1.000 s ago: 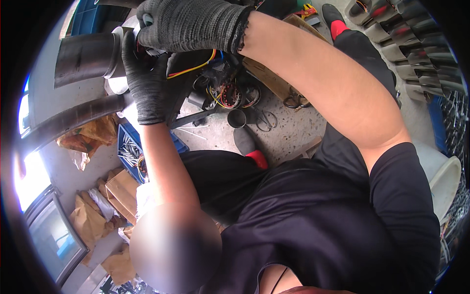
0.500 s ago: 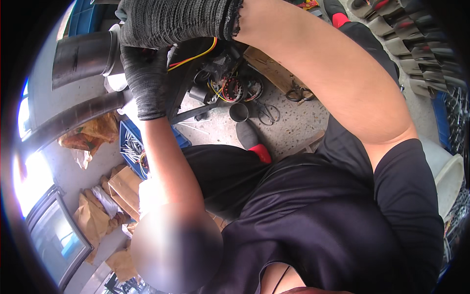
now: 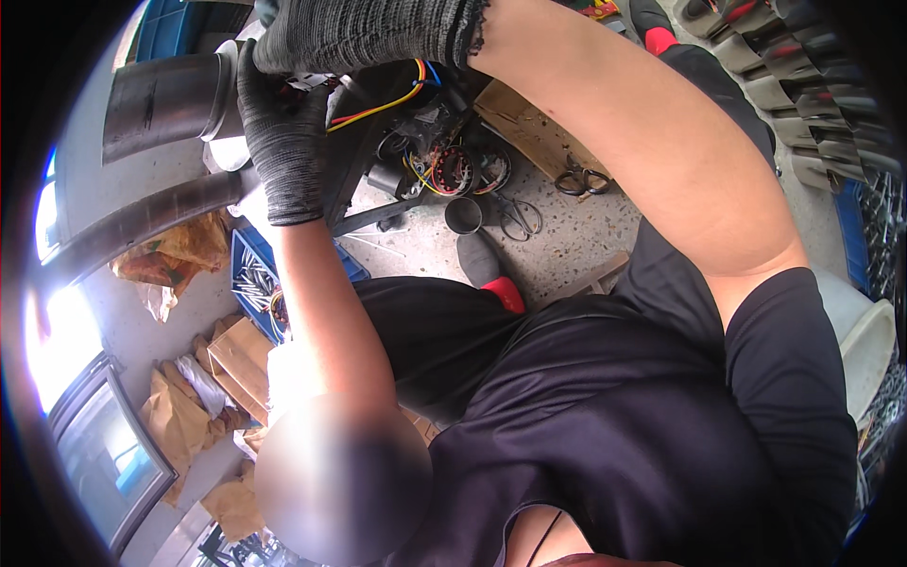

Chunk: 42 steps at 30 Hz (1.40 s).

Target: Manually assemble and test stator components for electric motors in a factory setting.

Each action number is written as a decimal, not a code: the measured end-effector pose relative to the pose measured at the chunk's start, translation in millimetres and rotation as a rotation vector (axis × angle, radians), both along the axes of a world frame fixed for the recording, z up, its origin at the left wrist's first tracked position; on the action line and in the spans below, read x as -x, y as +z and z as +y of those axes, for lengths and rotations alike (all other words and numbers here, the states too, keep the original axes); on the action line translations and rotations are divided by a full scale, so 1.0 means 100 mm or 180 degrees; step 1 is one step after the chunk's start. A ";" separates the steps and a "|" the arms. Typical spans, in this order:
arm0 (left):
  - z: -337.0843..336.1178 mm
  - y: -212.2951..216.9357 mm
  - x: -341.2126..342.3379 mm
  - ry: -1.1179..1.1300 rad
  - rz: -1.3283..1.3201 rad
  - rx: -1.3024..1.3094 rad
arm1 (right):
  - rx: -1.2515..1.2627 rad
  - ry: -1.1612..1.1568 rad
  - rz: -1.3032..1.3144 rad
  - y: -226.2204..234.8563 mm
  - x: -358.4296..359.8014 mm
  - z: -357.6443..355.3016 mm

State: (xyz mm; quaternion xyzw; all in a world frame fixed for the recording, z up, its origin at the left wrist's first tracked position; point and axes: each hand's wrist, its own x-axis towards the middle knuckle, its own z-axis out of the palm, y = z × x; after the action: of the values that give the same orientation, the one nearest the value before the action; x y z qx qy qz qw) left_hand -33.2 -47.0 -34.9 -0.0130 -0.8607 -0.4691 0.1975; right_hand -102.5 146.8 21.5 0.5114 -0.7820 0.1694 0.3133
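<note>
My left hand, in a dark grey knit glove, is closed around a small part with red and white bits; most of it is hidden by the gloves. My right hand, gloved alike, reaches across from the right and curls over the same spot, its fingertips mostly out of sight. Yellow, red and blue wires run out to the right just below the right hand. Close beside my left hand is a dark metal cylinder with a pale ring at its end.
A curved dark pipe lies below the cylinder. On the floor are wire-wound rings, a metal cup, scissors and a cardboard box. A blue bin holds metal rods. Grey metal parts are stacked far right.
Both hands have shifted slightly right, and the right hand has lifted a little. More of the red and white part shows between the gloves, and a blue wire has come into view.
</note>
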 end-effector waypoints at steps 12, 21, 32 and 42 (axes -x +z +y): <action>-0.11 -0.04 0.01 -0.0191 0.0039 -0.0013 | 0.0578 0.0186 -0.0452 -0.20 0.04 -0.01; -0.03 -0.01 -0.01 -0.0197 0.0100 0.0128 | 0.0745 -0.0064 -0.0267 -0.28 0.17 0.02; 0.03 0.04 -0.05 -0.0145 -0.0110 -0.0047 | 0.1138 -0.0057 -0.0109 -0.27 0.27 0.13; -0.05 0.00 -0.02 -0.0061 0.0016 0.0216 | 0.1252 0.0346 -0.0383 -0.43 0.28 0.02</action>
State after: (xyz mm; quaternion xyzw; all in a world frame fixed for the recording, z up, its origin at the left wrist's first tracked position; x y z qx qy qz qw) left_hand -31.5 -51.7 -34.8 -0.0291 -0.8754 -0.4415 0.1946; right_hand -130.4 149.3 -21.5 0.4708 -0.7225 0.3657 0.3502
